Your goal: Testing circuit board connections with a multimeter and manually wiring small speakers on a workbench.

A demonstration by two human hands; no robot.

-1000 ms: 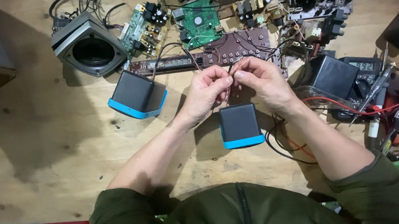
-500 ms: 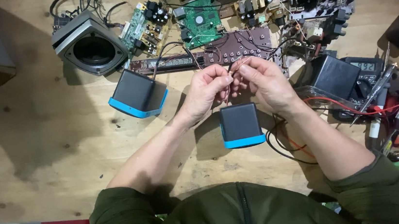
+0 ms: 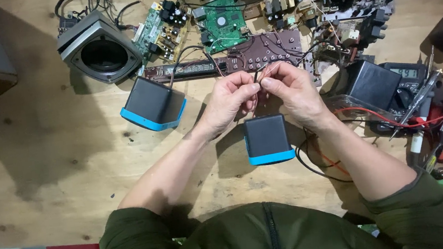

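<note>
Thin dark wire ends (image 3: 256,78) sit pinched between the fingertips of the left hand (image 3: 228,101) and right hand (image 3: 294,93), above the small black cube speaker with blue base (image 3: 267,139); hold them taut, twisting evenly.

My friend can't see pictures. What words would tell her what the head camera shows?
Two bare hands, left hand and right hand, pinch thin wires together over a wooden table. A small black speaker with a blue base sits just below them, and a second matching speaker to the left. Circuit boards and tools clutter the far and right sides.
</note>
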